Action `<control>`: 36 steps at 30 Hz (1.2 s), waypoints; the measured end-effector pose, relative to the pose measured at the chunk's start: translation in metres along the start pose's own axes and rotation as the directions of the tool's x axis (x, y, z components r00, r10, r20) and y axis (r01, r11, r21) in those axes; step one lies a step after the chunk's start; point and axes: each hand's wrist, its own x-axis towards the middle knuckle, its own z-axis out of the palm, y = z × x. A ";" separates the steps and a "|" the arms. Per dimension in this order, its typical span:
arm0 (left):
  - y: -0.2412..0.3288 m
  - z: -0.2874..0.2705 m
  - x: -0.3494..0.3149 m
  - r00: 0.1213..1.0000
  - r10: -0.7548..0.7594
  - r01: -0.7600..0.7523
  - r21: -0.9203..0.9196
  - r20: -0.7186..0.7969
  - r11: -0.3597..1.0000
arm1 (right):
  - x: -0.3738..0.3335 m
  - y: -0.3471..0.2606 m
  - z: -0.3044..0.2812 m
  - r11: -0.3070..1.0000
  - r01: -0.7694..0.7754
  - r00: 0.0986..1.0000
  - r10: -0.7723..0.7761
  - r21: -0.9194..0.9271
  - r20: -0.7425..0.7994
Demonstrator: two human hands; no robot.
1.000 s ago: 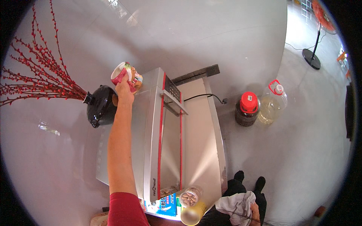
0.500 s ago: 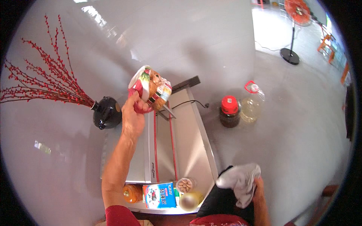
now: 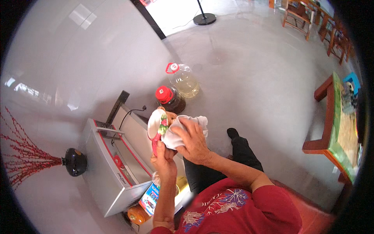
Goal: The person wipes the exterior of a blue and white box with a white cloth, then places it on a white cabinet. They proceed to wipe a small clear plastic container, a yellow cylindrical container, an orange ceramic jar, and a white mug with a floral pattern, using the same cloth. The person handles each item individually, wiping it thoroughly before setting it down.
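In front of me is a ceramic mug (image 3: 155, 124), white inside, with a red handle and a raised bear and green-leaf decoration. It tilts with its mouth facing left. My left hand (image 3: 164, 160) is closed round the mug's red handle from below. My right hand (image 3: 194, 142) grips a white cloth (image 3: 174, 136) and presses it against the mug's outer side. The cloth covers much of the decoration, and part of it bunches out past my right fingers.
A silver cabinet (image 3: 103, 177) with red trim stands left, beside a black vase (image 3: 75, 162) of red-berried branches. A red-capped dark jar (image 3: 171, 102) and a large clear jug (image 3: 185, 83) stand beyond the mug. A wooden-framed table (image 3: 331, 128) is at right.
The mug has come from above the cabinet toward my body. My right hand has raised the cloth from beside my leg onto the mug. The view has swung right.
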 end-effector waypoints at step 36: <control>-0.018 -0.017 -0.079 0.992 -0.007 -0.049 0.447 0.122 0.893 | -0.006 0.003 -0.056 0.823 -0.207 0.978 0.191 0.530 0.086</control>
